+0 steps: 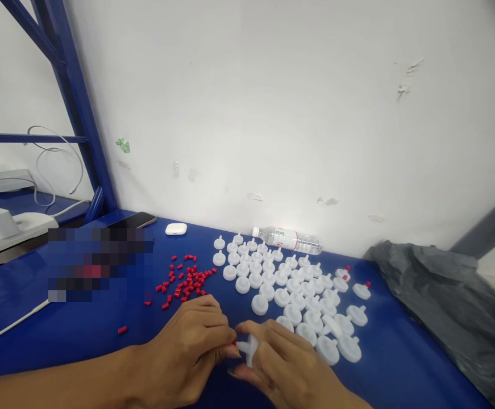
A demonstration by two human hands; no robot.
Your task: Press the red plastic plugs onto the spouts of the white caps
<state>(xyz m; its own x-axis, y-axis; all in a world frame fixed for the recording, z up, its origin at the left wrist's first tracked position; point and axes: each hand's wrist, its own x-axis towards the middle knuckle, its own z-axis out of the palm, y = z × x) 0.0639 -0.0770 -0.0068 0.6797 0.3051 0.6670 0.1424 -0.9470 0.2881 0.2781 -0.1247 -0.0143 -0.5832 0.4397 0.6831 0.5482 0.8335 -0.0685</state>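
The left hand (pixel 200 343) is clamped on a red cap (pixel 234 342), mostly hidden by its fingertips, and the right hand (pixel 290 360) is clamped on a white disc (pixel 253 350) whose stem points at that cap; whether the stem is inside it cannot be told. Both hands are close together above the near edge of the blue counter (pixel 77 335). Beyond the left hand lie scattered red caps (pixel 194 282), and beyond the right hand spread many stemmed white discs (pixel 268 276), a few at the right bearing red tips. Behind the discs, a clear bottle (pixel 287 238) lies on its side near the wall (pixel 294 113); a dark bag (pixel 447 301) sits at right.
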